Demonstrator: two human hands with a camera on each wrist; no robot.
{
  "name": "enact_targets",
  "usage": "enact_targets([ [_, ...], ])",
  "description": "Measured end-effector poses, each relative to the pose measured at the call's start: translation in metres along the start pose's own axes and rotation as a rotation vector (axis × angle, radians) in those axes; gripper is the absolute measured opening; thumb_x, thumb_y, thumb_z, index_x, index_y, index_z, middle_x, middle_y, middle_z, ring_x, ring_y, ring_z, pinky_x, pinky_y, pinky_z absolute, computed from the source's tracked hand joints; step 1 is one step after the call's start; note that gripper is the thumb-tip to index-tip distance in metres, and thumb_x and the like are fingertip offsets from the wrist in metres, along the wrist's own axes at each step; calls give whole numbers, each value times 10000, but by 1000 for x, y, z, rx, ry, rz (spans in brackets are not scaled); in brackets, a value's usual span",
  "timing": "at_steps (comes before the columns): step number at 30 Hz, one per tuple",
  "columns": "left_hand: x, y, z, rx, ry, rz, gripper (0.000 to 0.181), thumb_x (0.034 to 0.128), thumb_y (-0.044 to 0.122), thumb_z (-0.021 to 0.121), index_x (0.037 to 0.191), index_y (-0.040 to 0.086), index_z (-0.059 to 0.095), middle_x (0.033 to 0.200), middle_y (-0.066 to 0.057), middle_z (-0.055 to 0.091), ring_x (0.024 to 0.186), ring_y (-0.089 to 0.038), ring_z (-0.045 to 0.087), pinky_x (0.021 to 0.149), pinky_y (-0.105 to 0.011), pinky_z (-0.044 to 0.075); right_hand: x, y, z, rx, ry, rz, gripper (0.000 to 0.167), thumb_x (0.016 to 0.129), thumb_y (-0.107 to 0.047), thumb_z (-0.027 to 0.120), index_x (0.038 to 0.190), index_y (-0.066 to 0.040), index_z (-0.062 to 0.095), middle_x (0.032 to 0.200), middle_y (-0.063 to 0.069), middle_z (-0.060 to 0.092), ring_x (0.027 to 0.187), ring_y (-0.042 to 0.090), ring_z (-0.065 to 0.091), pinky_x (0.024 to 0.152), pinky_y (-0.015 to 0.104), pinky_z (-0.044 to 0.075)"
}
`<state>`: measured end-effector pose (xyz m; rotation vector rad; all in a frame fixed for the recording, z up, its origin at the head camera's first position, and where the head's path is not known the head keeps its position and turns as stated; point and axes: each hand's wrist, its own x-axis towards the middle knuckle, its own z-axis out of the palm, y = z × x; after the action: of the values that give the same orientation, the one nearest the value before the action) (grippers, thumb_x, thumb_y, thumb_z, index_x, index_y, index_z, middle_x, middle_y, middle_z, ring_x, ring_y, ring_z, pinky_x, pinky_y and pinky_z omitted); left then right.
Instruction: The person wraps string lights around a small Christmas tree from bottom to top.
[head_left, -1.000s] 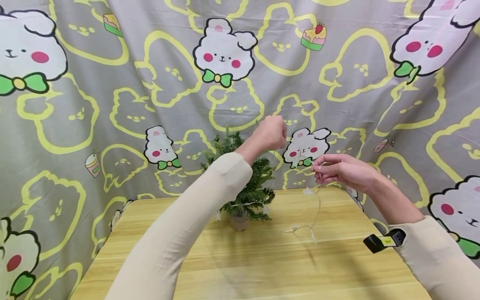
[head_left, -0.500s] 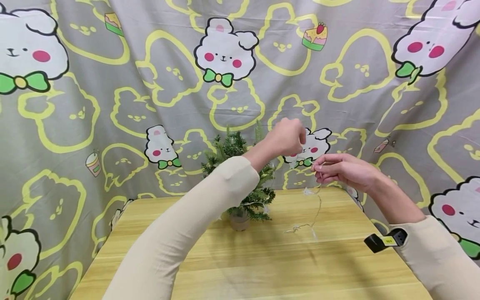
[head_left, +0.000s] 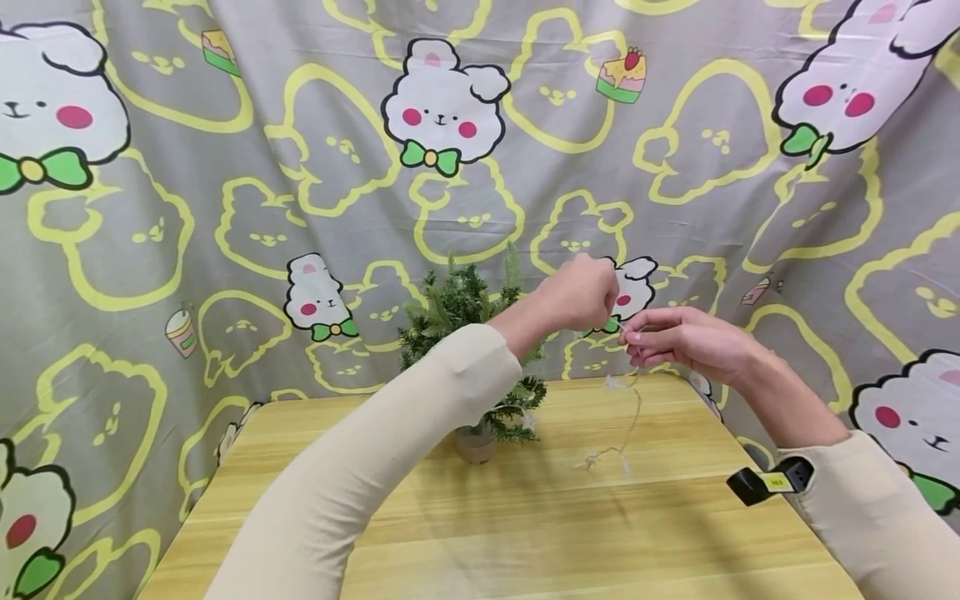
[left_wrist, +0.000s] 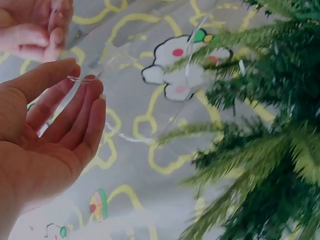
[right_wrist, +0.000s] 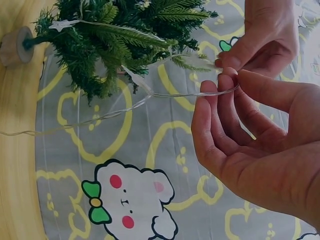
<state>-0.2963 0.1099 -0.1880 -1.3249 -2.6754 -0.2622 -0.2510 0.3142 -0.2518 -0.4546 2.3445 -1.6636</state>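
A small green tree (head_left: pixel 461 312) with a round wooden base (head_left: pixel 476 445) stands on the table, partly behind the left forearm. My left hand (head_left: pixel 581 292) is right of the tree; in the left wrist view its thumb and fingers pinch a thin clear wire (left_wrist: pixel 86 78) beside a clear star-shaped piece (left_wrist: pixel 117 57). My right hand (head_left: pixel 693 342), close beside it, pinches the wire (right_wrist: pixel 195 94) between thumb and fingertips. From there the wire hangs to the table, with pale stars (head_left: pixel 617 382) along it. In the right wrist view another star (right_wrist: pixel 64 24) lies on the lower branches.
The wooden table (head_left: pixel 315 517) reaches back to a grey curtain (head_left: pixel 360 233) printed with yellow outlines and white rabbits. The loose end of the wire (head_left: pixel 600 458) lies on the table right of the tree. A black strap device (head_left: pixel 768 482) is on the right sleeve.
My left hand has moved right and slightly down from above the tree to beside my right hand. The right hand has stayed nearly still, pinching the wire.
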Motion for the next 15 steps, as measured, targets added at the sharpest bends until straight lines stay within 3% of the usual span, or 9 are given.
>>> enact_targets([
  [7, -4, 2, -21, 41, 55, -53, 357, 838, -64, 496, 575, 172, 449, 531, 51, 317, 518, -89, 250, 470, -198, 250, 0, 2, -1, 12, -25, -13, 139, 1011, -114, 599, 1112, -58, 677, 977, 22, 693, 908, 189, 692, 847, 338, 599],
  [12, -10, 11, -35, 51, 78, -66, 347, 842, -58, 480, 576, 164, 475, 500, 46, 468, 443, -79, 491, 431, -197, 305, -1, 3, -2, 6, -23, -24, 199, 1008, -115, 605, 1144, 20, 662, 984, 21, 692, 900, 178, 682, 850, 346, 601],
  [15, -13, 19, -44, 72, 96, -85, 327, 876, -28, 478, 607, 156, 455, 525, 42, 458, 465, -96, 513, 433, -200, 315, -1, 2, -2, 9, -17, -23, 241, 1010, -110, 599, 1175, 59, 646, 1023, 21, 702, 916, 175, 688, 858, 345, 600],
])
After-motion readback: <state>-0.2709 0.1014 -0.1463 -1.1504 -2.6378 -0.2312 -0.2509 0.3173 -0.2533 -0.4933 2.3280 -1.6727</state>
